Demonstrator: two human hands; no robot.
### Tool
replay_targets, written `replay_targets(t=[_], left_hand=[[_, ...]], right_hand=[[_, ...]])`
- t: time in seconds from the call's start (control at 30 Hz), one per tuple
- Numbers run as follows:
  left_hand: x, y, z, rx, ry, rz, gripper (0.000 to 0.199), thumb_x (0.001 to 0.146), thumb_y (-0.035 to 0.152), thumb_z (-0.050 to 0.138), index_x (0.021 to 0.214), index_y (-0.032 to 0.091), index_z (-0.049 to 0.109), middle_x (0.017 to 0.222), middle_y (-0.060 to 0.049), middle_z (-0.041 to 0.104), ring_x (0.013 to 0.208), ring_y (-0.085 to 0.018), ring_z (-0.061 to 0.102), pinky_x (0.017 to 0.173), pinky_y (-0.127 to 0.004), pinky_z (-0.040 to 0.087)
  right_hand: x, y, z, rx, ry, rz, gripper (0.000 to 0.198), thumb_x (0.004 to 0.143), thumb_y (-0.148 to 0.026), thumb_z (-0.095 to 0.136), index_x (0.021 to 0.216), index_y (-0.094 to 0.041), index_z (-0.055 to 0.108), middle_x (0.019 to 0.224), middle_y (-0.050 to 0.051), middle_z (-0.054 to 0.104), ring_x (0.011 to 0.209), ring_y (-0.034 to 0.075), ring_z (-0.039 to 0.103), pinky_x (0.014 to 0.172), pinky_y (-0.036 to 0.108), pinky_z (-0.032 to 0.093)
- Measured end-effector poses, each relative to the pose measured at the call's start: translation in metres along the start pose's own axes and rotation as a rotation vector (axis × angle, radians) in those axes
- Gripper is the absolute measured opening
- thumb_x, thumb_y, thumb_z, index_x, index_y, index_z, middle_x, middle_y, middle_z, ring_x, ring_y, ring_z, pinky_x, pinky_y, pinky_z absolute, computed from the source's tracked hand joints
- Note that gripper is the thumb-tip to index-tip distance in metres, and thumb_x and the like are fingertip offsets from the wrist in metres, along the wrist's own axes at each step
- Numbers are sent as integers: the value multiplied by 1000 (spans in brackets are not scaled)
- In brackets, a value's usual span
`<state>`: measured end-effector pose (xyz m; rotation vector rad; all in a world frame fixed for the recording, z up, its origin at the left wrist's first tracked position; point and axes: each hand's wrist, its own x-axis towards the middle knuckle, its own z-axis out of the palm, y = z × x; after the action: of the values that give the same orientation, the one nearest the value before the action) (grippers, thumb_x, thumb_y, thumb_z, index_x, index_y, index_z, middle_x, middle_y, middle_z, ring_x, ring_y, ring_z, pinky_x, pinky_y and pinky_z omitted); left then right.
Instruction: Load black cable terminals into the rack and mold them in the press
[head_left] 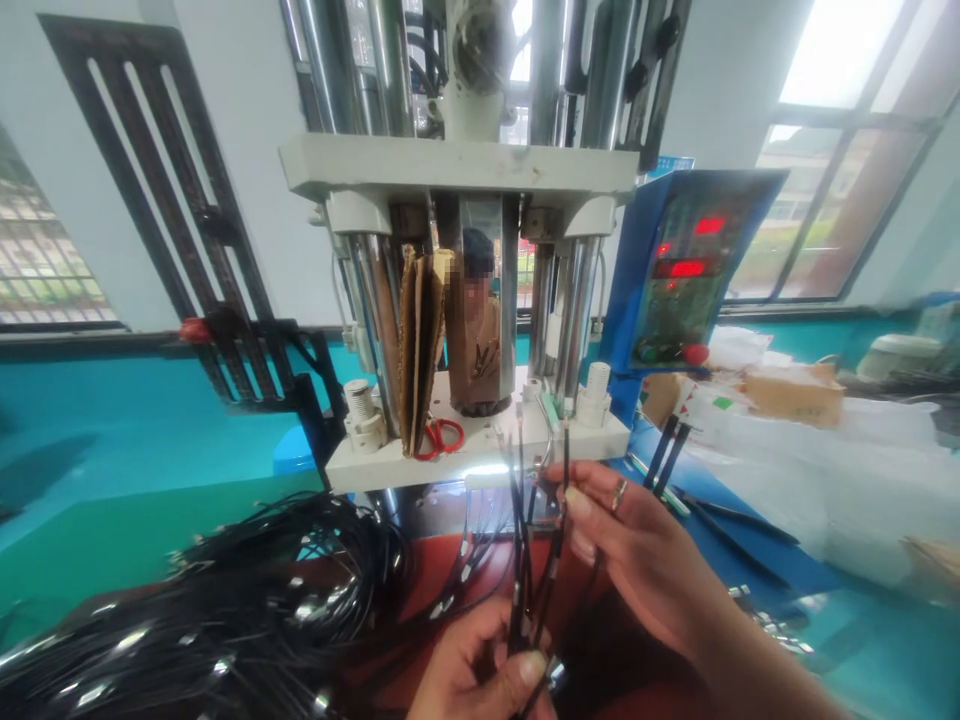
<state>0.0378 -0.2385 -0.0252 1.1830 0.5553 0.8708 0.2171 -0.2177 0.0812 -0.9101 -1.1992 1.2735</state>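
Low in the middle, my left hand point(487, 665) is closed around a few thin black cables point(519, 560) that stand upright out of its grip. To the right and a little higher, my right hand point(626, 530), with a ring on one finger, pinches one black cable point(566, 455) between thumb and forefinger. The tips of the cables look pale or metallic but are too small to make out. A big heap of black cables point(225, 610) with shiny ends lies to the left on the table, some strands running toward my left hand.
A white press machine point(457, 165) with steel columns stands in front. Red-handled scissors point(442, 437) and folded cardboard point(420, 350) rest on its base. On the right are a blue control box point(686, 270) with red displays, black tweezers point(739, 535) and white bags point(847, 480).
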Motion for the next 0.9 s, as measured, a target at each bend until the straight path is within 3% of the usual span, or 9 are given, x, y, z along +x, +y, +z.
replay_targets(t=[0.1,0.2,0.3,0.43,0.53,0.63,0.9], left_hand=[[-2,2,4,-34,35,0,34,81,43,64,95,12,57,58,-3,61,49,-11,55,51,-22,39],[-3,8,8,-123,95,-21,35,81,42,64,101,15,56,67,-3,60,54,-15,61,54,-26,44],[-4,13,11,-153,132,16,32,77,43,68,93,16,60,71,-2,58,62,-15,60,62,-29,46],[-7,15,8,43,218,43,34,75,43,70,97,18,67,77,-3,61,72,-16,56,71,-29,43],[-8,14,6,154,243,62,37,77,43,67,105,19,67,77,-3,59,69,-15,51,66,-26,41],[-6,13,6,135,188,82,41,81,44,62,112,17,62,65,-1,54,58,-12,46,59,-25,38],[-3,15,5,185,191,118,33,83,46,60,90,14,62,60,-1,56,55,-11,47,58,-24,36]], right_hand=[[1,1,3,-149,6,-1,23,86,-40,62,95,-19,61,54,-7,45,50,8,35,48,22,26],[0,2,4,-168,18,-23,23,86,-41,62,82,-19,59,55,-6,45,50,8,35,48,22,28],[0,2,6,-110,-3,3,22,83,-40,66,91,-21,59,63,-6,48,51,7,36,47,21,29],[1,0,7,-93,-63,63,31,79,-36,72,103,-23,58,77,-3,57,56,9,48,49,21,34],[1,-2,7,-124,-126,73,29,79,-34,71,101,-21,58,78,-1,59,58,10,52,50,22,36],[1,-1,7,-120,-159,65,31,79,-31,72,104,-21,57,82,-1,60,57,10,52,48,21,36],[3,-1,8,-190,-189,72,35,78,-29,72,107,-21,54,80,-1,63,60,11,56,48,21,39]])
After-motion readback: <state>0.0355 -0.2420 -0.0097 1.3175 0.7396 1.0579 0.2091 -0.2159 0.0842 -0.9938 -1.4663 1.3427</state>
